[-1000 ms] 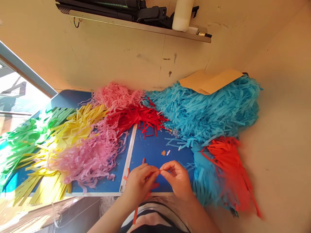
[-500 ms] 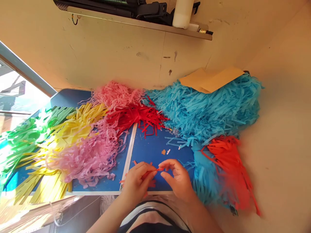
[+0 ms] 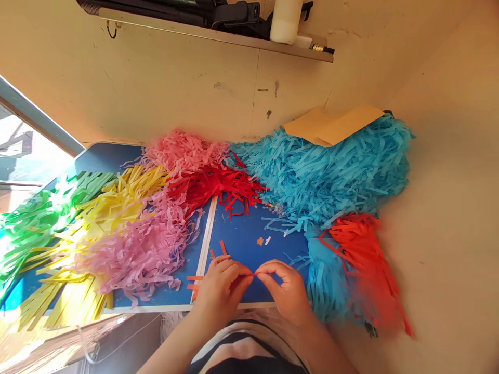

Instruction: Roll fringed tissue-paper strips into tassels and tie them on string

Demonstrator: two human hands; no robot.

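Over the table's front edge, my left hand (image 3: 223, 284) is closed in a pinch on red paper fringe (image 3: 222, 248), whose strips stick out beyond and to the left of the hand. My right hand (image 3: 284, 285) faces it, thumb and forefinger pinched on a thin twisted red bit between the two hands. Most of the held paper is hidden by my left hand. A blue tissue paper fringe bundle (image 3: 325, 275) lies right of my right hand, with a red-orange fringe bundle (image 3: 360, 244) on it. Small paper scraps (image 3: 260, 241) lie beyond my hands.
The blue table (image 3: 241, 228) bears lilac (image 3: 144, 249), yellow, green, pink and red fringe (image 3: 218, 184) on the left and back. A large blue fringe heap (image 3: 331, 176) carries brown paper (image 3: 331, 127). A wall shelf (image 3: 218, 35) holds a white bottle (image 3: 286, 21).
My right thumb and forefinger have closed into a pinch against the red paper at my left fingertips. The held strips have swung leftward and up. The whole view has shifted slightly.
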